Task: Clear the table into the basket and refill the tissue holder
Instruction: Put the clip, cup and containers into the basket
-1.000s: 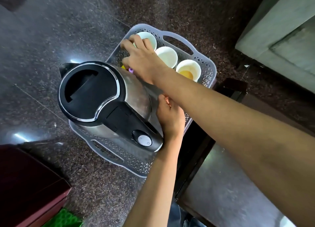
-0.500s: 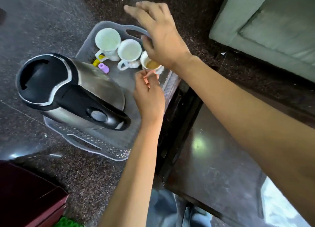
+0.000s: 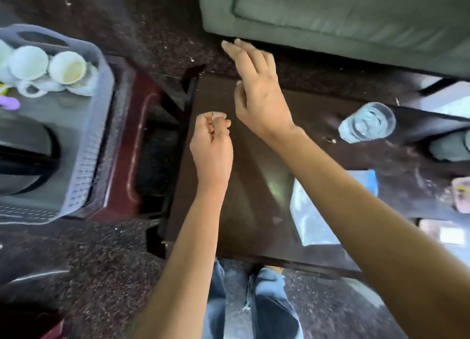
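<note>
The grey plastic basket [image 3: 101,104] stands at the left with white cups [image 3: 67,67] and the steel-and-black kettle [image 3: 23,155] inside it. My left hand [image 3: 211,145] hovers over the dark table [image 3: 229,198] near its left edge, fingers curled into a loose fist with nothing visible in it. Just beyond it, my right hand [image 3: 256,89] is held flat with straight fingers above the table and touches nothing. A clear glass [image 3: 367,122] stands on the table to the right. A white and blue plastic packet [image 3: 312,219] lies partly under my right forearm.
The basket rests on a maroon stool [image 3: 132,135] beside the table's left end. A grey-green sofa [image 3: 330,8] runs along the far side. A blurred pinkish object [image 3: 461,196] sits at the table's right edge. My legs in jeans [image 3: 269,308] stand at the near edge.
The view has swung right from the basket to the table. Both hands have left the basket and now hang over the table; the right hand is off the cups.
</note>
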The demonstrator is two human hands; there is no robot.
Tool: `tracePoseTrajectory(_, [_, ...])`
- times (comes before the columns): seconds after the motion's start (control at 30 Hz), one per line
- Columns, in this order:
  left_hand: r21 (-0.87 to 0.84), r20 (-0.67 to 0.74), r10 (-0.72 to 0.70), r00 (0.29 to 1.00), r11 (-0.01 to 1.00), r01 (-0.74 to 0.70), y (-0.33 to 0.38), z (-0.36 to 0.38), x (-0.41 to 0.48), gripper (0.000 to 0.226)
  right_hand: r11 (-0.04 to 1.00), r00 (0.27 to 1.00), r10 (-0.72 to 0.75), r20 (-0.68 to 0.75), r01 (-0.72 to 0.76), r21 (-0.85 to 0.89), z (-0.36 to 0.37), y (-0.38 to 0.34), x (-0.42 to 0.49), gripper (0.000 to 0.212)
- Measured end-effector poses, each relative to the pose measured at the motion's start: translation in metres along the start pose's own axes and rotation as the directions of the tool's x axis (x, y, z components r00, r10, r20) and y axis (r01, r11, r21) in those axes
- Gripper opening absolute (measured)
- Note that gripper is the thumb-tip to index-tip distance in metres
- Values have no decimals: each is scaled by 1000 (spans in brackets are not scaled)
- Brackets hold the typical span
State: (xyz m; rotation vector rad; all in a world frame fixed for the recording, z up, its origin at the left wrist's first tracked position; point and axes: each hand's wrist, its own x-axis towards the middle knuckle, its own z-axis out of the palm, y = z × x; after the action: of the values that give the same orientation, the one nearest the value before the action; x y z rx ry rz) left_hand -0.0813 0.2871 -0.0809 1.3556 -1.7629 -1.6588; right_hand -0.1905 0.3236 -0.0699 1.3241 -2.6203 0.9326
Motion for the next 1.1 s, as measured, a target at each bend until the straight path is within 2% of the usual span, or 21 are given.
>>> tracePoseTrajectory(0.33, [170,225,-17,974,985,-22,-40,104,-103,20,954,960,280,-8,-279,-108,-72,106,-175,62])
tracePoseTrajectory(0.5, [246,293,-50,955,969,-25,-63,143,-137,17,891,897,441,-1,-438,-117,-88,140,-242,58])
tracePoseTrajectory(0.7, [369,423,-79,903,925,-92,-79,183,-175,16,782,786,617,-23,-617,-92,-101,169,-302,60])
tracePoseTrajectory(1.0, [453,549,-119,827,874,-175,-87,214,-208,8,687,690,723,-22,-722,-82,-117,192,-347,54])
tracePoseTrajectory(1.1, [460,565,-123,816,868,-187,-90,221,-212,8,678,682,731,-35,-731,-83,-122,201,-356,53])
